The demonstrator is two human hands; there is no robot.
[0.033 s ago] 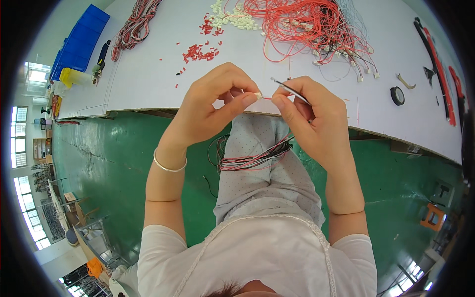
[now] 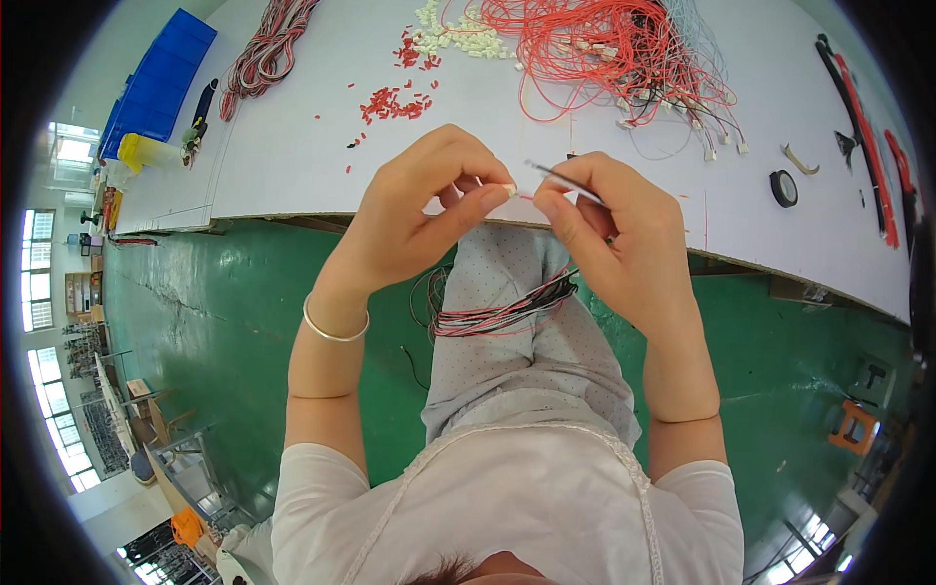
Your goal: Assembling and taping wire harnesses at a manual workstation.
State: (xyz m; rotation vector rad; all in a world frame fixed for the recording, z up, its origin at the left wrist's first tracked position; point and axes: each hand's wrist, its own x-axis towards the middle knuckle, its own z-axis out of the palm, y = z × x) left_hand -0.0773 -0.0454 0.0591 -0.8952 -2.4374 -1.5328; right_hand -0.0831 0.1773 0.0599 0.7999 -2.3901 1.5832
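Observation:
In front of me, above the table's near edge, my left hand (image 2: 429,200) pinches a small white connector housing (image 2: 509,190) between thumb and fingertips. Just to its right, my right hand (image 2: 614,214) is closed on a thin red wire (image 2: 526,197), whose end points at the housing. Whether the wire is inside the housing is too small to tell. A dark wire (image 2: 570,184) with a pale strand beside it sticks out from the right fingers, up and to the left. Across my lap lies a bundle of red, black and white wires (image 2: 502,317).
White housings (image 2: 468,37) and small red pieces (image 2: 390,104) lie scattered on the white table (image 2: 283,166). A heap of red wires (image 2: 585,49) is at the back, a wire coil (image 2: 263,58) and blue bin (image 2: 161,73) left, black tape (image 2: 783,189) right.
My right fingertips have shifted slightly left, nearer the housing, and less red wire shows between the hands. The dark wire's tip has dipped a little down and left.

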